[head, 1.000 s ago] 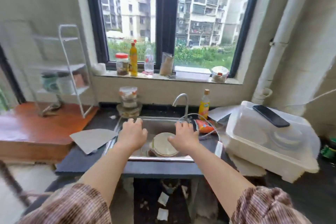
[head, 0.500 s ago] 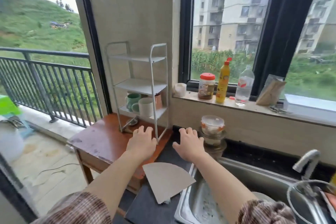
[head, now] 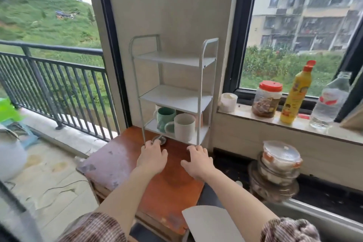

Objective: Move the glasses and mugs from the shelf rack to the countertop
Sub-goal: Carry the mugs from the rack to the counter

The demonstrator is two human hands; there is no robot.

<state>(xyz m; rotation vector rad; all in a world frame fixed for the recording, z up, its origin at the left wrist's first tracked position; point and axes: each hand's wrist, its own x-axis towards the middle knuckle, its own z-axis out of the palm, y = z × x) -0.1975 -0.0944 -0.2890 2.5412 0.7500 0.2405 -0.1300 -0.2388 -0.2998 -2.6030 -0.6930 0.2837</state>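
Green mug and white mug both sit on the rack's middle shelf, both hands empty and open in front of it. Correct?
Not quite. The head view shows the green mug and white mug on the bottom shelf of the rack; the middle shelf is bare. The rest holds: the left hand and right hand are open and empty in front of it.

Green mug (head: 166, 117) and white mug (head: 183, 126) stand upright on rack's (head: 200, 84) bottom shelf.

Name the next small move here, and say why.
Probably lift the right hand to the white mug at the front of the rack's bottom shelf. Both hands are open and empty above the wooden table, the left hand too, and the green mug sits behind it.
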